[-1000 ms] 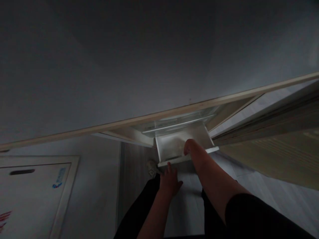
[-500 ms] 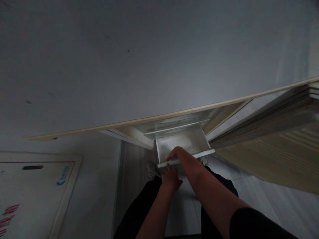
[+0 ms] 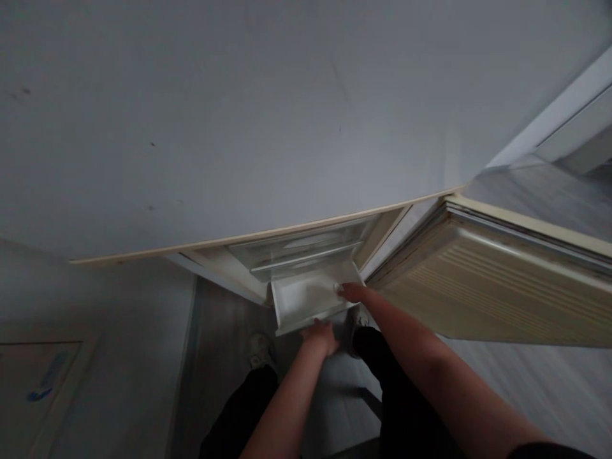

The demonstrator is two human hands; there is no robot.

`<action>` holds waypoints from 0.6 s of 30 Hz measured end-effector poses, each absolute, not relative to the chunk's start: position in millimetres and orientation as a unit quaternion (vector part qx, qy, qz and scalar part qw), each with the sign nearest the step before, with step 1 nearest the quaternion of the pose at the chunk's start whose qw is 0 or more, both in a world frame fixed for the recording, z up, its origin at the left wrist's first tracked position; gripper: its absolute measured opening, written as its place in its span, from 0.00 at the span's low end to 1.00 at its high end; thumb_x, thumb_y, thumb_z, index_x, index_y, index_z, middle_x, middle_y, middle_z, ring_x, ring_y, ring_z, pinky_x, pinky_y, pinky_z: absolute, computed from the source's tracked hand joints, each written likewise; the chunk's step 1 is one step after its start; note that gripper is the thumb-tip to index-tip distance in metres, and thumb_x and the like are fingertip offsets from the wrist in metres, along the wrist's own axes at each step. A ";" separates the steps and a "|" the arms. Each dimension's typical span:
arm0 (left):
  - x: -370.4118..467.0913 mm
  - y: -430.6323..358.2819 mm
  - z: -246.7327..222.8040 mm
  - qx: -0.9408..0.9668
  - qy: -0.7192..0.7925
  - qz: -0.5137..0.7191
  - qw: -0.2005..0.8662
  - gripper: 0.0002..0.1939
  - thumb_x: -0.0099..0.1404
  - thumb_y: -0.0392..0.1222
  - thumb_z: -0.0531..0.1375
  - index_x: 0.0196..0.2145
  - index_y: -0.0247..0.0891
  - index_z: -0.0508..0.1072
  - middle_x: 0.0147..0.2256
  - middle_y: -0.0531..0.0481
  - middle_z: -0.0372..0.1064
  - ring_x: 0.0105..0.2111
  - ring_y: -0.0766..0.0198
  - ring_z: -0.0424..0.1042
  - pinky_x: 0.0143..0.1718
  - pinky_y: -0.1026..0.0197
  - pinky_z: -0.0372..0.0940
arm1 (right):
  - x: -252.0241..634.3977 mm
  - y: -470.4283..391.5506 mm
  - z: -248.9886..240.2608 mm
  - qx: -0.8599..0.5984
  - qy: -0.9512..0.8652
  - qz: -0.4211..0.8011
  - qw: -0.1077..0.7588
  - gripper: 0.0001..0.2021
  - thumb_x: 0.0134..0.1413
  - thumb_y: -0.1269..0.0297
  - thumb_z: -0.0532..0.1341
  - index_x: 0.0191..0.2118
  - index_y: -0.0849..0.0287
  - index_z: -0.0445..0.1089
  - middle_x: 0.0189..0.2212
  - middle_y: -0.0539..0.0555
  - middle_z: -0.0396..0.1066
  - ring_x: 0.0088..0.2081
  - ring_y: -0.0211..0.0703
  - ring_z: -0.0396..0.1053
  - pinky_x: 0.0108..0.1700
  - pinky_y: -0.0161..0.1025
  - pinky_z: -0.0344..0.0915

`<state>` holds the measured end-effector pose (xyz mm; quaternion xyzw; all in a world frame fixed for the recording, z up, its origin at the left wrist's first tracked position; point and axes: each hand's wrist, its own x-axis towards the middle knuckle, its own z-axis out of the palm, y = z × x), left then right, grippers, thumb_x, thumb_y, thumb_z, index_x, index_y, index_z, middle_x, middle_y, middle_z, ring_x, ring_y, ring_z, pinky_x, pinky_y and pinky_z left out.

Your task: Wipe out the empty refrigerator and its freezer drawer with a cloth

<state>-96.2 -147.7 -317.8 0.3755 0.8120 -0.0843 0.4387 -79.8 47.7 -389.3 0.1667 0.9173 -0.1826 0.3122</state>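
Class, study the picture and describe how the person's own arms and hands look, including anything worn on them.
The left hand and right hand are both ungloved, with no watch or bracelet visible. A plain black sleeve shows high on the right arm; the left arm is uncovered as far as the view reaches.

Perhaps a home, open fridge (image 3: 303, 294), plank floor (image 3: 521, 389)

Both bare forearms reach forward and down. The right hand (image 3: 351, 292) extends farther than the left hand (image 3: 321, 336).
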 end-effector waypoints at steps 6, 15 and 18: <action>-89.4 -129.9 -309.6 0.406 0.801 -0.080 0.432 0.38 0.62 0.57 0.59 0.65 0.42 0.60 0.68 0.34 0.51 0.62 0.39 0.62 0.57 0.40 0.63 | -49.7 85.8 -384.9 0.170 0.961 -0.085 0.200 0.22 0.69 0.64 0.46 0.62 0.66 0.63 0.65 0.68 0.57 0.66 0.53 0.54 0.65 0.47 0.55; -101.4 -141.0 -310.9 0.375 0.818 -0.071 0.430 0.35 0.63 0.56 0.58 0.64 0.40 0.62 0.66 0.31 0.55 0.60 0.39 0.64 0.55 0.38 0.64 | -94.9 92.9 -436.8 0.076 0.968 -0.049 0.232 0.16 0.59 0.72 0.56 0.48 0.66 0.77 0.55 0.68 0.69 0.65 0.55 0.56 0.70 0.47 0.42; -107.8 -145.8 -314.8 0.363 0.823 -0.067 0.431 0.35 0.63 0.56 0.58 0.64 0.41 0.61 0.65 0.33 0.57 0.60 0.41 0.64 0.56 0.38 0.63 | -117.5 94.8 -448.2 0.090 0.966 -0.051 0.235 0.16 0.57 0.76 0.55 0.43 0.67 0.79 0.51 0.71 0.71 0.61 0.59 0.61 0.68 0.52 0.47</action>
